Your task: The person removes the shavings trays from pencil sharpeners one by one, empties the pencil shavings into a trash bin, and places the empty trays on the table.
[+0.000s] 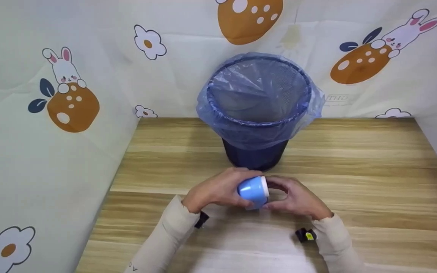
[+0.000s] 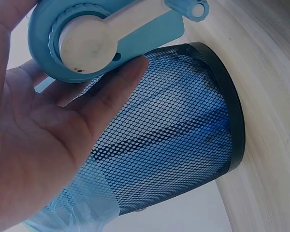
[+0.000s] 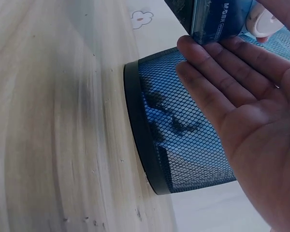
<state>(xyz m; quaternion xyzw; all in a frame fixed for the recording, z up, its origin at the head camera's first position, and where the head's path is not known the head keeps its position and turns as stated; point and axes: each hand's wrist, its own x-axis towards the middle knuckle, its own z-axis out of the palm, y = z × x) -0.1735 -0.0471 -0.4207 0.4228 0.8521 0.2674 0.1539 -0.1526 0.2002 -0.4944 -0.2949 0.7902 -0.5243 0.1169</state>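
Note:
A blue pencil sharpener (image 1: 252, 192) with a pale end is held up in front of the bin. My left hand (image 1: 220, 189) grips it from the left, thumb below and fingers over the top. Its white crank arm (image 2: 135, 19) shows in the left wrist view. From the other side my right hand (image 1: 298, 197) holds it between thumb and fingers. In the right wrist view, fingertips (image 3: 188, 46) touch the sharpener's dark blue, printed face (image 3: 224, 19), and part of the sharpener lies outside that view.
Behind the hands stands a dark mesh wastebasket (image 1: 256, 155), lined with a translucent blue bag (image 1: 211, 110) folded over its rim. It rests on a wood-grain tabletop (image 1: 362, 170). Printed cloth (image 1: 116, 68) with rabbits and flowers encloses the back and sides.

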